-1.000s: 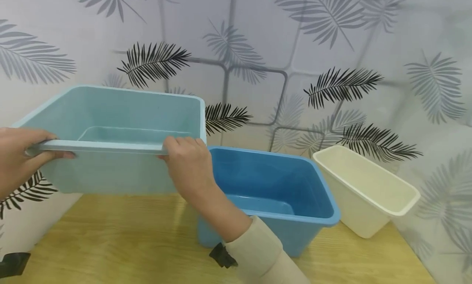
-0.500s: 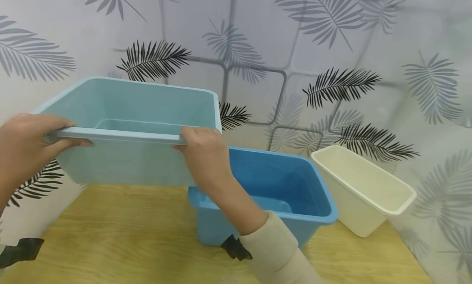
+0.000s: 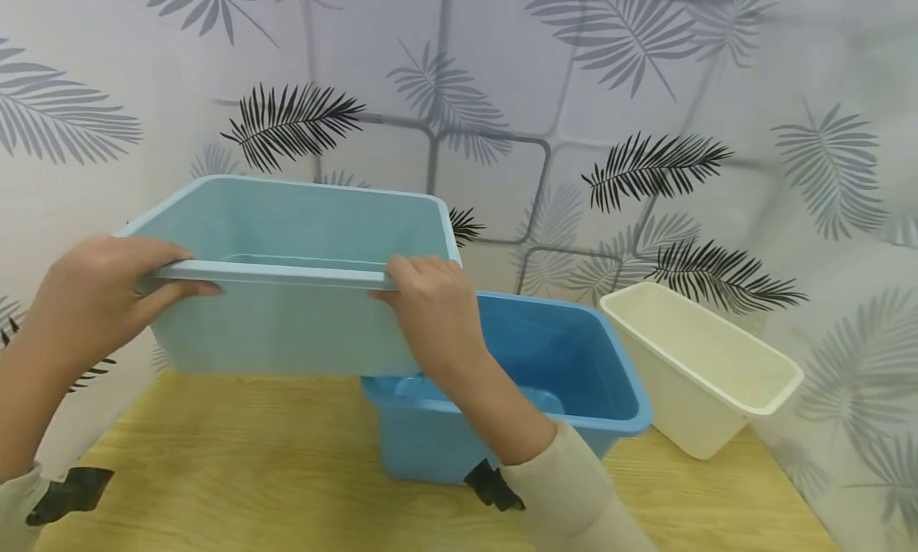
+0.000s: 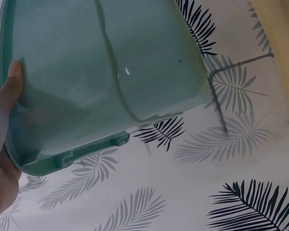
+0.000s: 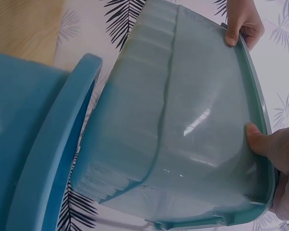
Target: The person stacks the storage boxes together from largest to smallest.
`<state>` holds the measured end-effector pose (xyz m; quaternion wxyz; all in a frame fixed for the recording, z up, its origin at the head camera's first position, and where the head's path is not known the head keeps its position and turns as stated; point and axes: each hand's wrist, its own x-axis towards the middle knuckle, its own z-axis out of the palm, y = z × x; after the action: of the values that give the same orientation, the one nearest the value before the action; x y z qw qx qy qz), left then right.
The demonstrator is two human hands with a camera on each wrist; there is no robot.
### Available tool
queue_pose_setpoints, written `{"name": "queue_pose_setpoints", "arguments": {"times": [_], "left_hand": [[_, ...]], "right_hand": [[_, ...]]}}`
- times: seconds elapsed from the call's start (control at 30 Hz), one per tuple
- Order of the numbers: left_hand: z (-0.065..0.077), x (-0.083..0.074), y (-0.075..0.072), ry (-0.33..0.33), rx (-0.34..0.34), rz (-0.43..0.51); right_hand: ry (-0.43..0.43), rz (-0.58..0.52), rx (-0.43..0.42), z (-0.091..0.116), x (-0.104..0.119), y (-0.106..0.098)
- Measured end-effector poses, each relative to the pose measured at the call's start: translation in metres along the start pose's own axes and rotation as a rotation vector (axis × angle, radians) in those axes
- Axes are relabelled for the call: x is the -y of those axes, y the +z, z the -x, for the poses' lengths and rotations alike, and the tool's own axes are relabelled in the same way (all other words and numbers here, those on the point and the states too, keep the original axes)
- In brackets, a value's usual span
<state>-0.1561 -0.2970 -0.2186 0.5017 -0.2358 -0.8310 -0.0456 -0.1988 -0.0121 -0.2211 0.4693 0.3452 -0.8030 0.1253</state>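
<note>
Pale green tub: Held up in front of me at 9 o'clock of the head view, mouth upward; I judged its base off the bench (image 3: 265, 464). Pale green tub (image 3: 287, 321) and blue tub (image 3: 555, 345) stood just beside each other, the blue at 4 o'clock from the green; contact could not be determined.

Left hand: My left hand (image 3: 107, 289) gripped the near rim at its left end, fingers closed down to the rim's thickness, thumb beneath against the outer wall.

Right hand: My right hand (image 3: 437, 313) gripped the same rim at its right end, fingers curled over, thumb likewise beneath.

Handling: Both grips lay on the near side, so in my judgement the far side was liable to dip. Good practice called for equal lift, thumbs pressed firmly as a brace, and the base corner at 4 o'clock kept clear of the blue rim.

Cream tub: At 3 o'clock from the blue, on the bench, set at an angle.

Tub count: Three; one pale green, one blue, one cream.

Other counts: Two hands, two black straps (image 3: 495, 487), one bench, one leaf-patterned backdrop (image 3: 516, 82).
</note>
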Motion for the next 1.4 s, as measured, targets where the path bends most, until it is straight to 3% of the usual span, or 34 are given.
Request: {"name": "queue_pose_setpoints", "arguments": {"times": [0.27, 0.87, 1.4], "left_hand": [[-0.011, -0.016, 0.012, 0.05, -0.007, 0.017], [-0.027, -0.046, 0.037, 0.094, -0.076, 0.045], [-0.045, -0.074, 0.057, 0.031, -0.067, 0.067]], "right_hand": [[-0.003, 0.009, -0.021, 0.01, -0.019, -0.008], [0.001, 0.052, -0.049, 0.026, -0.049, -0.025], [0.078, 0.007, -0.03, 0.039, -0.077, -0.043]]}}
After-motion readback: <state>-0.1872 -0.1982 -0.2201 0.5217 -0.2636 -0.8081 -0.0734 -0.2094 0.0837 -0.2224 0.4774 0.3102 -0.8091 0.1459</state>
